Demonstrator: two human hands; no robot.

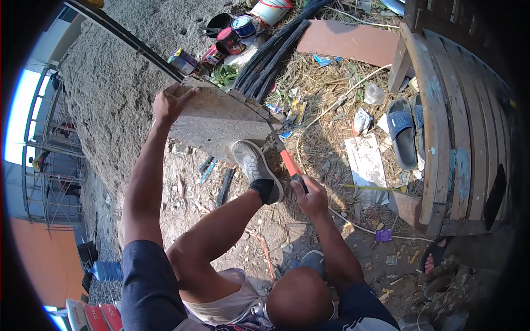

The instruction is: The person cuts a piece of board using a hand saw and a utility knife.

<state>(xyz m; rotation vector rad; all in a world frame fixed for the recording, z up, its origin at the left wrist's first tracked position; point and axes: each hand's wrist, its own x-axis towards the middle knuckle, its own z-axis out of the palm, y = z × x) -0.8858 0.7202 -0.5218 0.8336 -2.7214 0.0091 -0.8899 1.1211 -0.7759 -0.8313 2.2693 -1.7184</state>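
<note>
A grey, weathered board (215, 127) with a ragged upper edge lies in front of me, tilted. My left hand (170, 105) grips its upper left corner, thumb on the near face. A shoe (251, 160) presses against the board's lower right part. My right hand (312, 197) is closed around the black end of a narrow saw-like tool (289, 162) with an orange handle. Its thin blade points up to the board's right end; its teeth are too small to make out. A long dark bar (127, 38) ends just beyond my left hand.
Paint cans (227, 39) and a bundle of dark strips (276, 58) lie beyond the board. On the right stands a slatted wooden bench (441, 132), with slippers (402, 132) beside it. A white cable (342, 99) crosses the straw-littered ground. A rough sand mound (105, 94) rises left.
</note>
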